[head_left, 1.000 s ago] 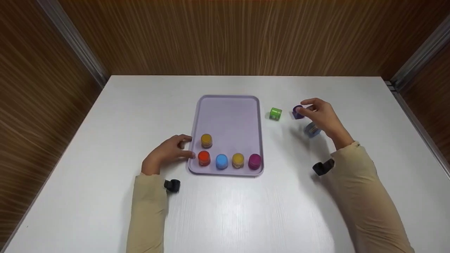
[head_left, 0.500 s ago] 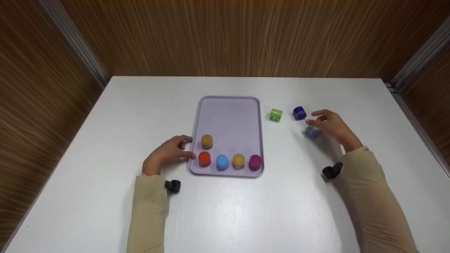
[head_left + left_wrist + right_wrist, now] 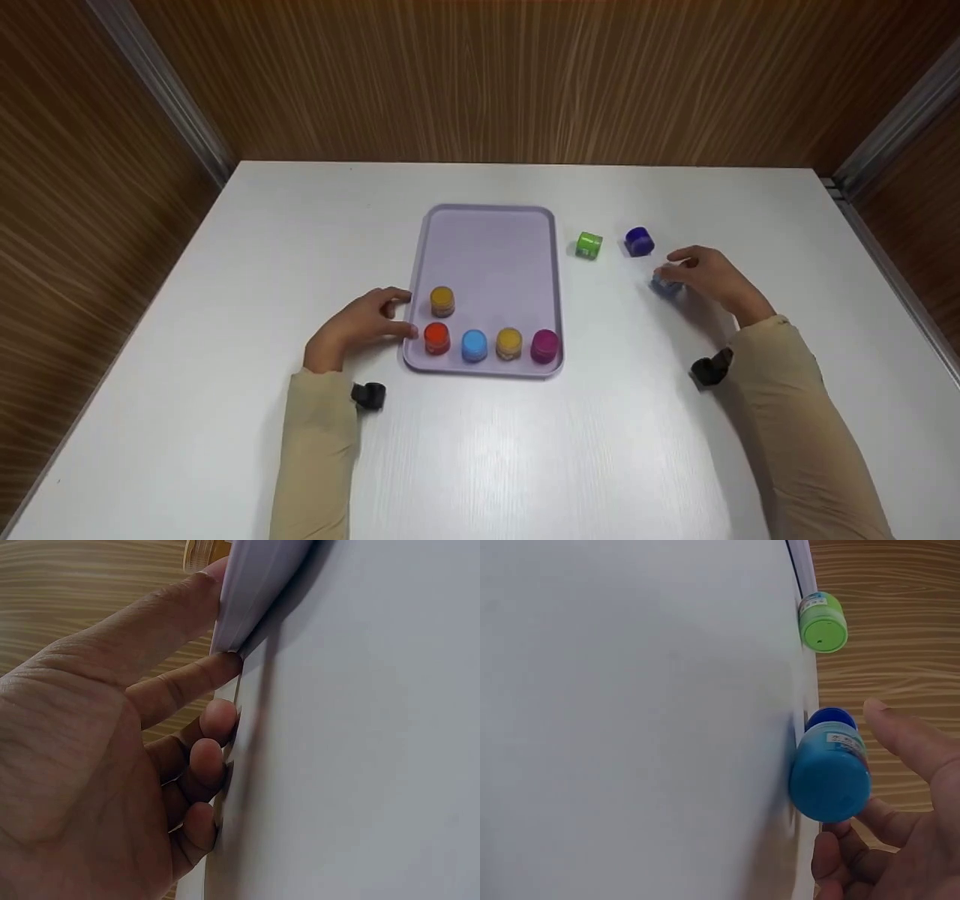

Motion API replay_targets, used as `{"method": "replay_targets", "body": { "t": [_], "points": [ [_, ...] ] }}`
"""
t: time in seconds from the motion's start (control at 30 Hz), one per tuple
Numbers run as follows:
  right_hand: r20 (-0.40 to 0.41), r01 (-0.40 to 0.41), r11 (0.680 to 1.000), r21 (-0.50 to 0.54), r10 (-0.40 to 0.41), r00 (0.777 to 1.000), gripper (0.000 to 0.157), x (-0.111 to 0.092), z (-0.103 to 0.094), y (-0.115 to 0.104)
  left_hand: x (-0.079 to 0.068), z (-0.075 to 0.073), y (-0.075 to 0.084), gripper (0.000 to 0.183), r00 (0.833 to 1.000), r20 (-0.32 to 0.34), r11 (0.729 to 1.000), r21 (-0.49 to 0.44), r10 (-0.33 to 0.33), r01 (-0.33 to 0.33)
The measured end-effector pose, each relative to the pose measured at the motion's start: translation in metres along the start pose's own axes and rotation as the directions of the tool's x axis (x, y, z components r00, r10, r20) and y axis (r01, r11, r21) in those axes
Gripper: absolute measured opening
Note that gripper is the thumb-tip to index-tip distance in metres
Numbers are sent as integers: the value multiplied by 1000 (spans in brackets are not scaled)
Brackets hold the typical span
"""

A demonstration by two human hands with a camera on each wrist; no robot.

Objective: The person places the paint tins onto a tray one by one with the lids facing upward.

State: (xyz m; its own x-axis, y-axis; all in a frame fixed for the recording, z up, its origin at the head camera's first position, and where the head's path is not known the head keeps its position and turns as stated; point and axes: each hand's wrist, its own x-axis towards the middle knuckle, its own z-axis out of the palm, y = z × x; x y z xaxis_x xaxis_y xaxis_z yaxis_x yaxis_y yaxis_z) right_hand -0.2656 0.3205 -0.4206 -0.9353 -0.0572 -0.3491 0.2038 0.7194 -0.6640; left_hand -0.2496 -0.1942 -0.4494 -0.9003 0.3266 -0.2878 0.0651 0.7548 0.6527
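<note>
On the white table, head view: a lilac tray, with a red jar, sky-blue jar, yellow jar and magenta jar in a row along its near side, plus a mustard jar just behind the red one. At the tray's left rim, left hand's grip wide, thumb and forefinger spread. Right of the tray, a green jar, a purple-blue jar and, nearer, a light blue jar partly hidden by the right hand's grip.

Left wrist view: thumb and forefinger touching the tray's edge, other fingers bent.

Right wrist view: light blue jar lying lid toward the camera; grip wide, a gap beside the thumb, finger contact impossible to tell.
</note>
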Motion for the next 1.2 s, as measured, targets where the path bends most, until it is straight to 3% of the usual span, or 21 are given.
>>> {"method": "replay_targets", "body": {
  "t": [0.6, 0.83, 1.2],
  "points": [
    [31, -62, 998, -29, 63, 998, 95, 0, 1, 6, 0, -1, 3, 70, 1000, 0, 1000, 1, -7, 7],
    [26, -57, 997, -47, 58, 998, 92, -2, 1, 6, 3, -2, 0, 71, 1000, 5, 999, -21, 30, -30],
    [18, -63, 998, -18, 63, 998, 88, -1, 3, 7, 1, -1, -2, 70, 1000, 5, 1000, -22, 20, -20]
  ]
}}
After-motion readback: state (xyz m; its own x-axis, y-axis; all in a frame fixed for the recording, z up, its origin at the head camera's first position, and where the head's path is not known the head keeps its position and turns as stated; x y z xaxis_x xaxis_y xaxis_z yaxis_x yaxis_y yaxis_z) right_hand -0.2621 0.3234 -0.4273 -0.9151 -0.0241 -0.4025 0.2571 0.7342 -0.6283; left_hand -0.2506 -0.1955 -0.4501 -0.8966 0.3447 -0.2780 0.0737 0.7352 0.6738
